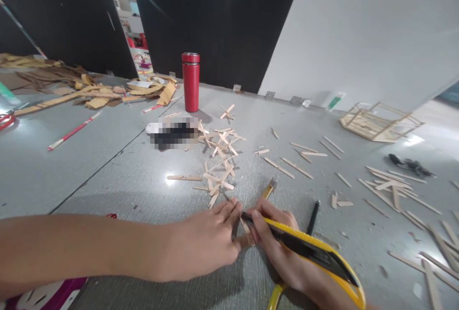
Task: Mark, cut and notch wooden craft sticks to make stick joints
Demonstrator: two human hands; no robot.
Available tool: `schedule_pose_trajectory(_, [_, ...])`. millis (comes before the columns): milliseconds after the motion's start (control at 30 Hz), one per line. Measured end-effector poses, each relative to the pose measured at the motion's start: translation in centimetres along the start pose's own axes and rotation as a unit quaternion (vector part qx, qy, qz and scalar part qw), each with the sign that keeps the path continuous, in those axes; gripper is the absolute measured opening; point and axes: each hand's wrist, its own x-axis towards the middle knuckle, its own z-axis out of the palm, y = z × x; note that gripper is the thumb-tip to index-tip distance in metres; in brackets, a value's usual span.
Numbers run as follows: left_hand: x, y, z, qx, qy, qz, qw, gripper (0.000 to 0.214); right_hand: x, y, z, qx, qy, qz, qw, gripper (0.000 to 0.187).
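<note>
My left hand (211, 236) reaches in from the left, palm down, its fingers and thumb pressing a wooden craft stick (245, 225) against the grey table. The stick is mostly covered by the hands. Wrapped in my right hand (270, 233) is a yellow and black utility knife (315, 252), its tip down at the stick beside my left fingertips. The blade itself is hard to make out. Beneath my right hand lies a yellow tool with a metal end (269, 187), partly hidden. Just beyond my fingers, several craft sticks (219, 178) lie crossed in a loose pile.
A red flask (191, 83) stands behind the pile, near a blurred-out object (174, 133). Loose sticks (390, 183) and a stick frame (380, 123) are at right. A black pen (313, 217) lies by my right hand. Cardboard scraps (93, 91) cover the back left.
</note>
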Motion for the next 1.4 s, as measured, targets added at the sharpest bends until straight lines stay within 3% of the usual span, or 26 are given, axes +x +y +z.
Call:
schedule_pose_trajectory(167, [0.0,0.0,0.2,-0.01,0.023,0.009,1.0,0.06,0.0,0.5,0.7,0.026,-0.01,-0.03,0.999,0.032])
schedule_pose_trajectory(367, [-0.1,-0.1,0.4,-0.023,0.013,0.008,1.0,0.075,0.2,0.3,0.6,0.031,-0.031,-0.04,0.998,0.031])
schedule_pose_trajectory(667, [0.1,0.4,0.7,-0.006,0.031,-0.013,0.999,0.06,0.3,-0.4,-0.2,-0.012,-0.037,-0.019,0.999,0.037])
schedule_pose_trajectory(1000, [0.0,0.2,0.6,-0.008,0.014,-0.005,1.0,0.081,0.0,0.4,-0.2,-0.001,-0.02,0.024,1.0,0.042])
schedule_pose_trajectory(1200, [-0.1,0.3,0.8,-0.019,0.041,-0.009,0.999,0.078,0.1,0.4,-0.1,0.012,-0.027,0.036,0.999,0.042])
schedule_pose_trajectory(1400, [-0.1,0.2,0.6,-0.006,0.024,0.002,1.0,0.077,0.2,0.2,0.0,0.007,-0.018,0.024,1.0,0.04])
